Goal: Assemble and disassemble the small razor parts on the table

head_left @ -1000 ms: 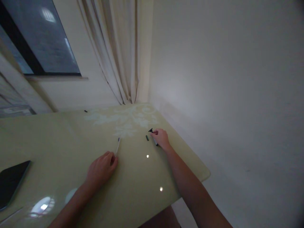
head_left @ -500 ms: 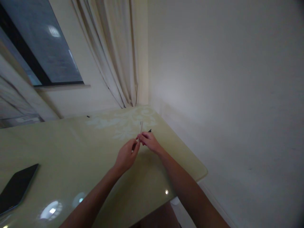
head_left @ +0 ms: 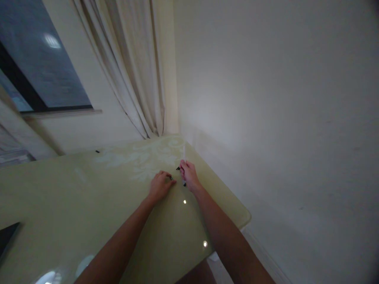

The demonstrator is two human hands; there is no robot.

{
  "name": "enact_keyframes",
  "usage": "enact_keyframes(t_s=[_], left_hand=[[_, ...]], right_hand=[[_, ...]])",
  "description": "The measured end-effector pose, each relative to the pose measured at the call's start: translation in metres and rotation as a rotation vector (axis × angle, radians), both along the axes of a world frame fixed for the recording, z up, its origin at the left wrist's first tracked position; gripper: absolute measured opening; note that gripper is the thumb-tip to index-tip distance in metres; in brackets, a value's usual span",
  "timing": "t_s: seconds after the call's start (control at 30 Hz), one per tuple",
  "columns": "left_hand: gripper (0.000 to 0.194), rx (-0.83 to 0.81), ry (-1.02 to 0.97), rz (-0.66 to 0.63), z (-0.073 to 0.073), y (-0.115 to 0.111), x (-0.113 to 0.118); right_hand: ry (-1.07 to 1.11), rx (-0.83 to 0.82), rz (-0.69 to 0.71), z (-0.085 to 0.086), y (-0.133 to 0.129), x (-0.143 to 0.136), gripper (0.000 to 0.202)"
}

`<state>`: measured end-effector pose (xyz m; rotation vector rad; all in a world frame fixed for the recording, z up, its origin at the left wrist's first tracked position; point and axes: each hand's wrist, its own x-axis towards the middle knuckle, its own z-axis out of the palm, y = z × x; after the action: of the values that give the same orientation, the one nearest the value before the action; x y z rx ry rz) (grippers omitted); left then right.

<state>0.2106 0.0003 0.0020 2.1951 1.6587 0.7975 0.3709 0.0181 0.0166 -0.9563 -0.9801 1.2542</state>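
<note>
My right hand (head_left: 189, 175) is closed on a slim, clear tube, like a pen barrel (head_left: 184, 152), which points up and away from me. A small black piece (head_left: 178, 169) sticks out at the left of these fingers, and a dark tip shows below them; how they join is hidden. Just to the left, my left hand (head_left: 160, 186) pinches a small dark piece (head_left: 171, 178) between thumb and fingers, too small to name. The two hands are a little apart, low over the table (head_left: 124, 209).
Near the table's back edge lies a tiny black piece (head_left: 97, 151). A dark flat device (head_left: 8, 237) is cut off at the left. Behind the table hang curtains (head_left: 139, 79) beside a window; a bare wall (head_left: 266, 98) borders the right side.
My hands, together before, have come apart. The right one has turned and keeps the clear tube, with the black piece now at its left. The view has shifted, moving the device leftward.
</note>
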Motion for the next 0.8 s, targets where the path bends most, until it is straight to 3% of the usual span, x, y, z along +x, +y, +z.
enact_keyframes(t_s=[0.1,0.23,0.37,0.5,0.67,0.8], left_hand=[[0.03,0.068,-0.057,-0.026,0.007,-0.021,-0.022],[0.039,0.289,-0.14,0.05,0.013,-0.067,-0.058],[0.037,0.386,-0.197,0.136,0.01,-0.1,-0.074],[0.035,0.324,-0.275,0.093,0.007,-0.109,-0.074],[0.017,0.182,-0.372,-0.106,0.004,-0.106,-0.075],[0.019,0.154,-0.445,-0.044,0.001,-0.104,-0.076]], right_hand=[[-0.136,-0.012,0.105,0.001,-0.011,-0.011,0.041],[-0.345,0.048,0.327,0.0,-0.033,-0.037,0.035],[-0.334,0.104,0.543,-0.001,-0.054,-0.054,0.023],[-0.38,0.094,0.53,0.0,-0.06,-0.051,0.018],[-0.348,-0.01,0.538,0.001,-0.06,-0.045,0.018],[-0.309,-0.067,0.633,0.003,-0.064,-0.046,0.028]])
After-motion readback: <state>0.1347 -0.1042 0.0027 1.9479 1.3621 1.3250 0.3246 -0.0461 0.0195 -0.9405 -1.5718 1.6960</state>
